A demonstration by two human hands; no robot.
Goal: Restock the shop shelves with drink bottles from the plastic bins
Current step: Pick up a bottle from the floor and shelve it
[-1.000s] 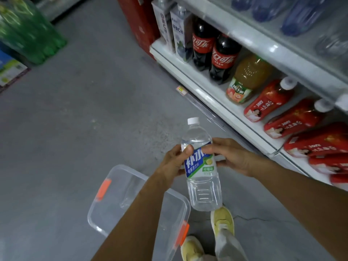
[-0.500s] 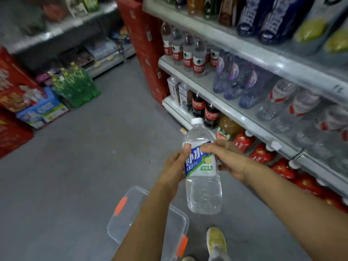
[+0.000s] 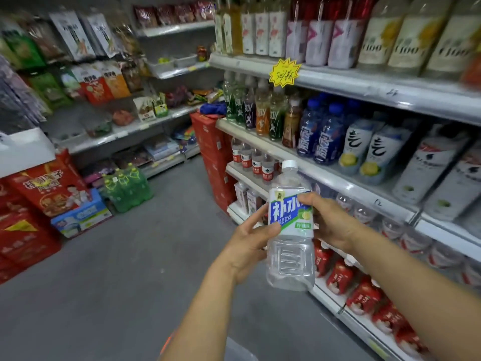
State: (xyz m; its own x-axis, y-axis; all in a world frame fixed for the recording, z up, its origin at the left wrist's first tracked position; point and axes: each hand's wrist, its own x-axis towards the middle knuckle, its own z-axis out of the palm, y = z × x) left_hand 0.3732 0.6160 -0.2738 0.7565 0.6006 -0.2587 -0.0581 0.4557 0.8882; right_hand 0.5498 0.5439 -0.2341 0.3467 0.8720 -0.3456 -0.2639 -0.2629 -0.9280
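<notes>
with bottle [image 3: 290, 230] gripped in left hand [image 3: 247, 246] and right hand [image 3: 330, 225], hold upright, seek matching row on shelf [image 3: 338, 185], slot label-forward.

Both arms reach forward, bare. The left hand [image 3: 248, 244] and right hand [image 3: 331, 222] grip one bottle [image 3: 290, 259] between them.

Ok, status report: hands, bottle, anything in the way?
Left hand and right hand both grip the bottle. Bottle upright, not yet shelved. Nothing between it and the shelf.
</notes>
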